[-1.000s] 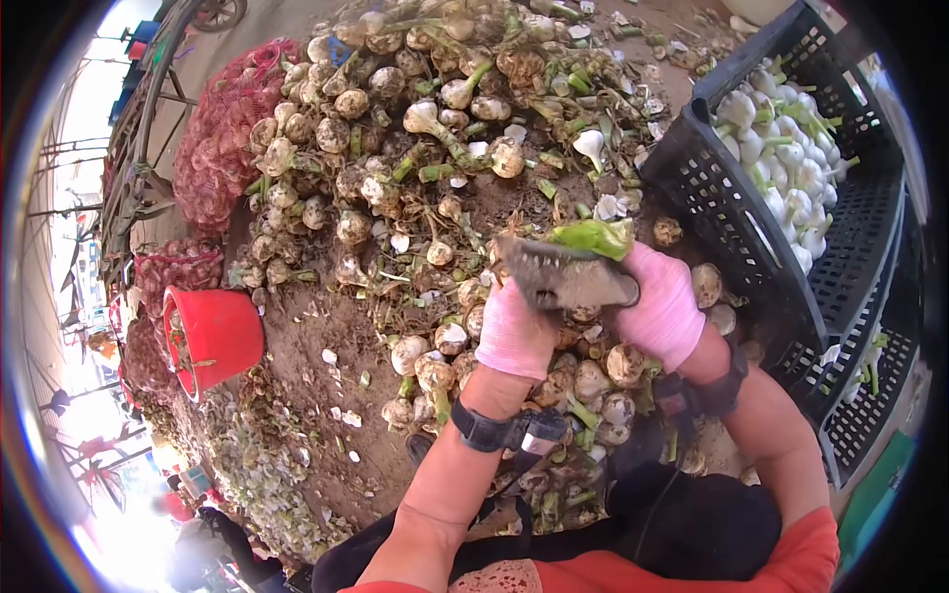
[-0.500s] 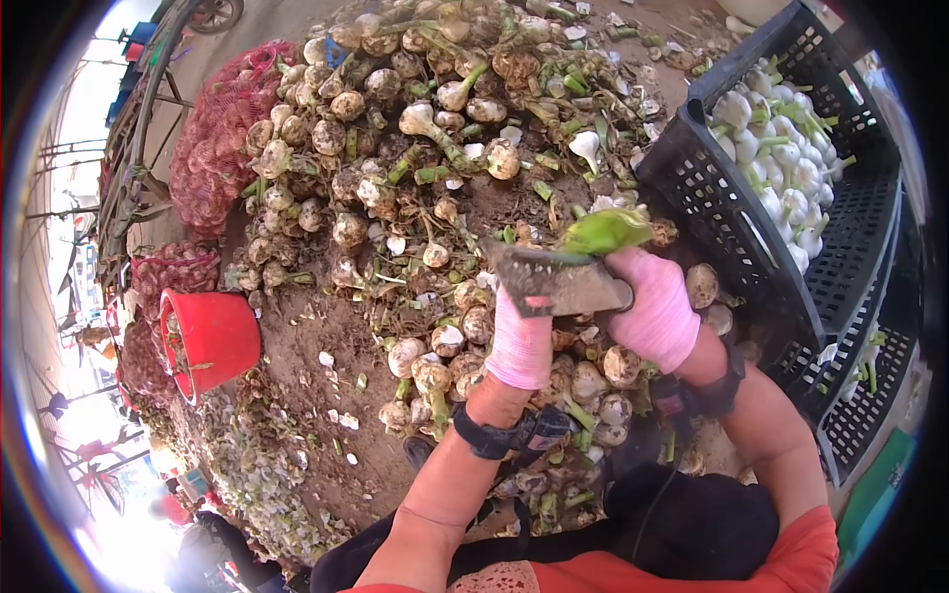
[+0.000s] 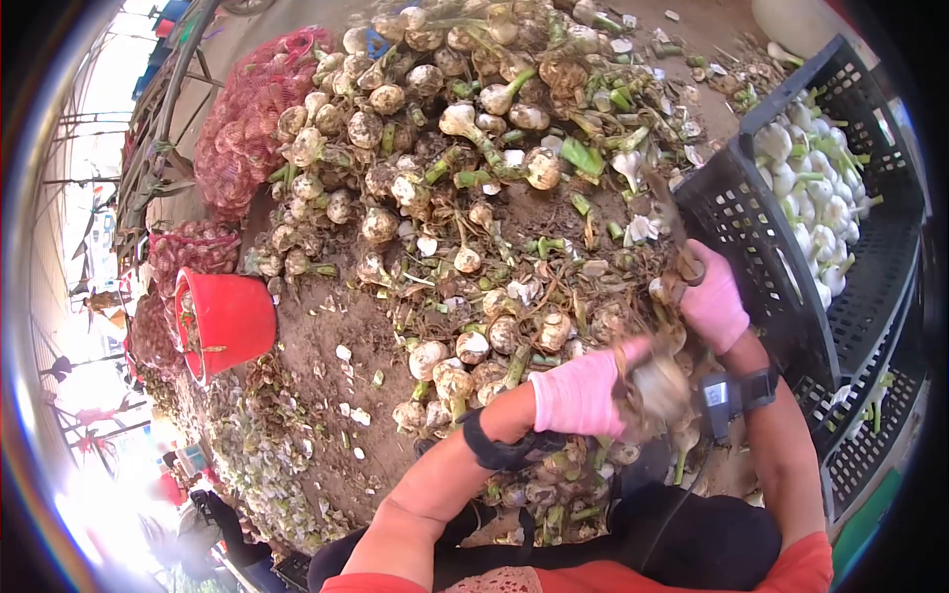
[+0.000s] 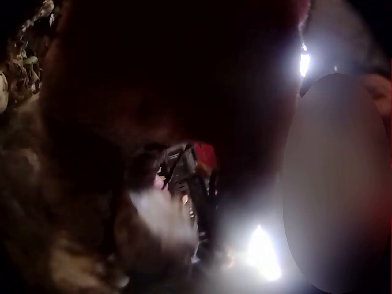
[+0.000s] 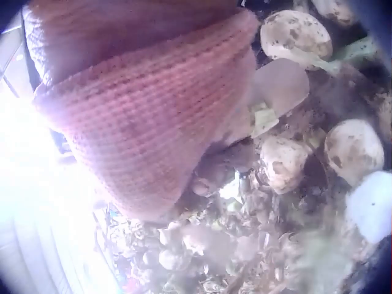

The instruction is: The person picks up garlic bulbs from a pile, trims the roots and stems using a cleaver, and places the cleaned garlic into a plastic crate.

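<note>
Pink knit gloves cover both hands. My left hand [image 3: 583,395] grips a garlic bulb [image 3: 660,388], blurred by motion, low over the heap. In the dark left wrist view the pale bulb [image 4: 162,223] is a smear. Up and to the right, beside the black crate, my right hand [image 3: 717,298] holds a cleaver [image 3: 662,203] by its handle, the blade pointing away and seen nearly edge-on. The right wrist view shows mostly the glove [image 5: 147,122], with soil-stained garlic bulbs [image 5: 296,38] beyond it. A bright green leaf piece [image 3: 583,156] lies on the heap.
Dirty garlic with stalks [image 3: 386,128] is heaped ahead. A black crate [image 3: 761,227] of cleaned white garlic [image 3: 816,188] leans at the right. Red mesh sacks [image 3: 257,119] and a red bucket [image 3: 232,316] stand left, with peel scraps [image 3: 257,455] nearer.
The hands have parted: the left came down and nearer with the bulb, the right swung the cleaver away to the right. The green leaf piece left the hands and lies on the heap.
</note>
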`<state>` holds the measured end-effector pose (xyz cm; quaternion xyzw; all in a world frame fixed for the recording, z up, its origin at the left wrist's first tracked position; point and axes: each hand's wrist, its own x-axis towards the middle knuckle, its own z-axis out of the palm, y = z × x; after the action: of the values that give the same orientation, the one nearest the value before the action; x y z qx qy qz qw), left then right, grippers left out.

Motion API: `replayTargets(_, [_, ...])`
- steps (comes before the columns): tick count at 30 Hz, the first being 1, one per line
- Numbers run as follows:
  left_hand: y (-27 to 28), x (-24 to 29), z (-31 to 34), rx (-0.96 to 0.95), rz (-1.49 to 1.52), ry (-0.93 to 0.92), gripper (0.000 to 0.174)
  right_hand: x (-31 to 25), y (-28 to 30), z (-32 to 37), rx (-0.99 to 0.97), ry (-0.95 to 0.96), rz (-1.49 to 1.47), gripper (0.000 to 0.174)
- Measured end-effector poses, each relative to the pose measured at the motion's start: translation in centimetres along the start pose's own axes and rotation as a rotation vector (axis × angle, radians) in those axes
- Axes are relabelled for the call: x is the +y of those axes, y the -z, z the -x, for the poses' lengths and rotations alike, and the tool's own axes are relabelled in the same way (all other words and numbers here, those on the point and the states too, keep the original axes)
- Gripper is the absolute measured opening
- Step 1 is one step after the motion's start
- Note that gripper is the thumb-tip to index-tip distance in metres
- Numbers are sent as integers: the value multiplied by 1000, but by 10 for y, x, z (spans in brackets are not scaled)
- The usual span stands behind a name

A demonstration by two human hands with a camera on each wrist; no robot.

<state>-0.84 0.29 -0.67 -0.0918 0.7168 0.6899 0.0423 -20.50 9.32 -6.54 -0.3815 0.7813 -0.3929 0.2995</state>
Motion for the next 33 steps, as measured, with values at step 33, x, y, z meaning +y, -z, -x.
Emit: replayTargets(33, [229,31,178,1481,-434,446,16,-39,-16,0,-221,-40,-91,31])
